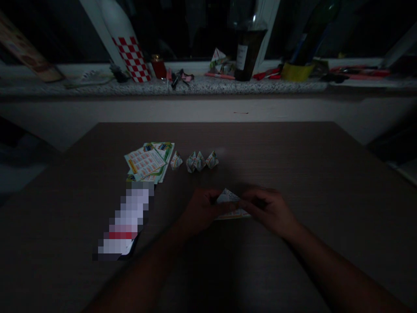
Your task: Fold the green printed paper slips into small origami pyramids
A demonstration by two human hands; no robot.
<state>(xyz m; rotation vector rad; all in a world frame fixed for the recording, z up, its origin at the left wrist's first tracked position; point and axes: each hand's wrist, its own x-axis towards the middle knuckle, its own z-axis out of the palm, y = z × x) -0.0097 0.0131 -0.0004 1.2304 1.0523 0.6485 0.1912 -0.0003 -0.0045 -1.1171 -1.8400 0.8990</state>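
Note:
A partly folded sheet of printed paper [231,211] lies on the table with a pointed corner at its top. My left hand [203,208] grips its left side, thumb laid across the front. On the other side my right hand [269,208] pinches the paper, its fingertips meeting the left thumb near the middle. Beyond the hands stands a row of small folded paper pieces [199,161], with one more folded piece [176,161] to their left. Left of these rests a stack of printed leaflets [146,163].
A lit phone [125,217], its screen blurred out, lies on the table [309,165] left of my hands. Along the granite windowsill [202,87] stand a red-and-white checked bottle [132,56], a dark bottle [249,52], a green bottle [314,34] and small clutter. The scene is dim.

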